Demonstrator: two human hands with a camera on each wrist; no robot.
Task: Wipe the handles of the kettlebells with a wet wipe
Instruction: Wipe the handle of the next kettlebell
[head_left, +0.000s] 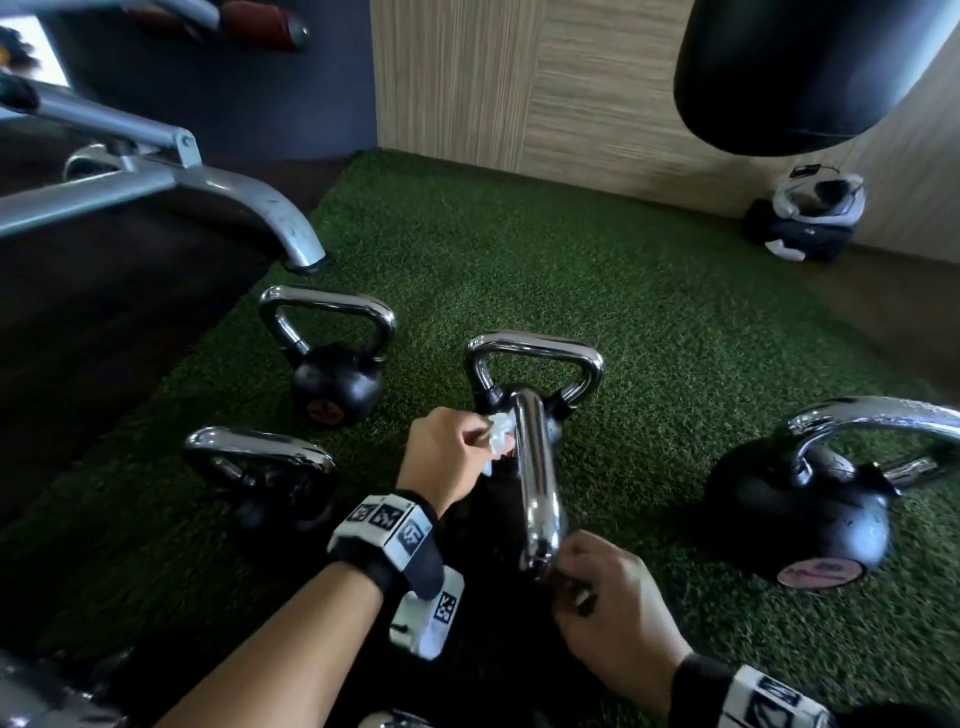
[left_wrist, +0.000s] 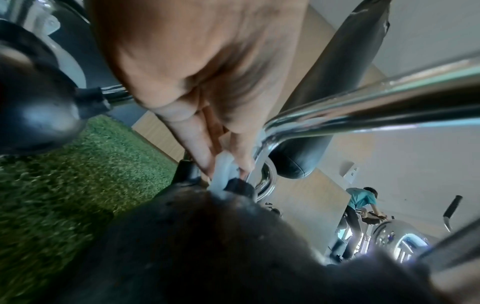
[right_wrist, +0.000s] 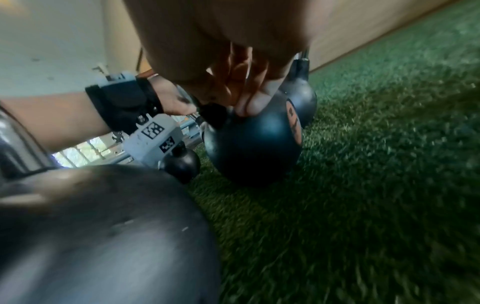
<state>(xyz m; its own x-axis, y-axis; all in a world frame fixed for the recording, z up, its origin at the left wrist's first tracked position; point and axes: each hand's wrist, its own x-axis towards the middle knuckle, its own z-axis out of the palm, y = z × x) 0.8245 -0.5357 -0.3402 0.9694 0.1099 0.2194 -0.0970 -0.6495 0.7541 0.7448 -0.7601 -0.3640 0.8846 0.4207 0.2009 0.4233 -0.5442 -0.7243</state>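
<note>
The left hand (head_left: 447, 452) pinches a crumpled white wet wipe (head_left: 500, 435) against the far end of the near kettlebell's handle (head_left: 535, 478), on green turf (head_left: 623, 291). The right hand (head_left: 613, 603) grips the near end. I'd worry the slick chrome slips, letting the round black kettlebell (right_wrist: 254, 148) roll into its neighbours, or that the thin wipe tears.

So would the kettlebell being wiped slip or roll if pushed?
Probably heavy: the kettlebell has a solid-looking dark body. Its chrome handle looks smooth, likely slippery once wet from the wet wipe. The round body might roll, though the turf should damp it.
</note>
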